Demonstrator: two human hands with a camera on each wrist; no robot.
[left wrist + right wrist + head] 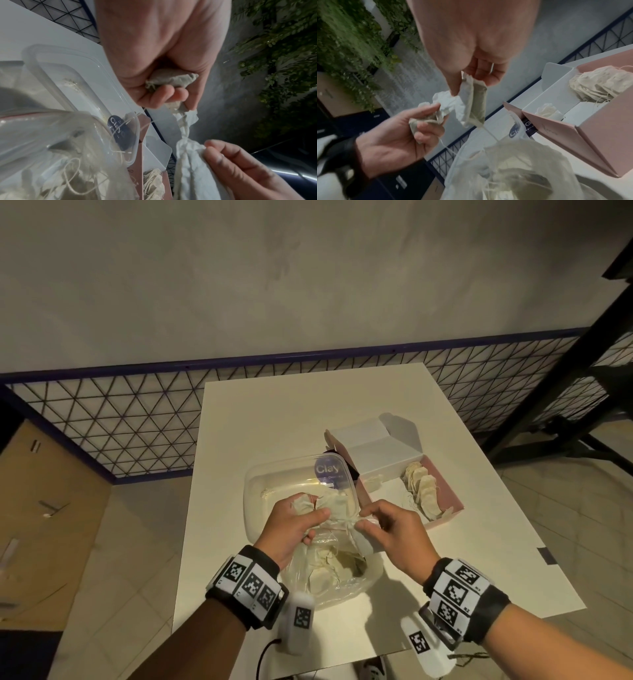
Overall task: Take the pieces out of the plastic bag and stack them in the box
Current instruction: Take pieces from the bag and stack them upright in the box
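Observation:
A clear plastic bag (329, 573) full of beige tea bags with strings lies open at the near middle of the white table (274, 412). My left hand (313, 523) grips a crumpled bunch of tea bags (171, 79) just above it. My right hand (364, 518) pinches another pair of tea bags (476, 102) between thumb and fingers. Strings run between the two bunches and down into the bag. The pink box (448, 494) stands open to the right, with a row of tea bags (423, 491) stacked along its right side and one loose bag (547, 112) in it.
A clear plastic container (274, 481) with a purple "Clay" label lies under and behind the bag. The box's white lid flap (373, 440) stands open behind it. A wire mesh fence (102, 422) borders the table's far side. A cardboard box (41, 508) sits on the floor at left.

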